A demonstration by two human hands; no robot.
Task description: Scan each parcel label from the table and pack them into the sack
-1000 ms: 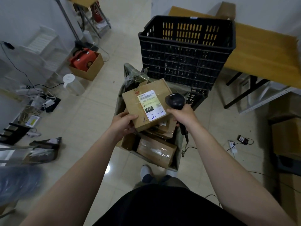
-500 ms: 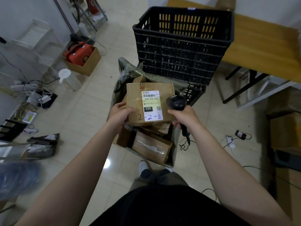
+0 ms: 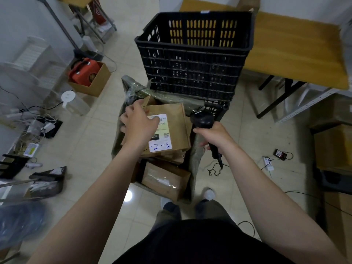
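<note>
Watching from the side: left hand point(image 3: 140, 126) lies palm-down on top of the parcel point(image 3: 177, 126), fingers spread and fairly straight, not wrapped round anything. It covers the left part of the white label point(image 3: 162, 136). The right part shows a black patch with digits, a small square code and blue handwriting along the near edge. The index finger reaches past the parcel's far left corner towards a raised cardboard flap point(image 3: 149, 101). Touching it or not, can't tell from the blur.

Right hand point(image 3: 213, 136) is clenched round the handle of a black scanner point(image 3: 202, 119), just right of the parcel. The scanner head sits above the fist, level with the parcel's far right corner, close to it but apart. Its cable point(image 3: 214, 169) hangs from the handle below the right wrist and coils on the floor point(image 3: 238, 149).

The parcel is in the mouth of the grey-green sack point(image 3: 197, 157), lying flat on other cardboard boxes under the left hand. One more box point(image 3: 165, 180) lies lower in the sack, on the near side beside the left forearm, with clear tape across it.

Beyond both hands is a black slatted crate point(image 3: 194, 60), right against the sack's far edge. A wooden table point(image 3: 295, 50) is further out, beyond and to the right of the right hand.
</note>
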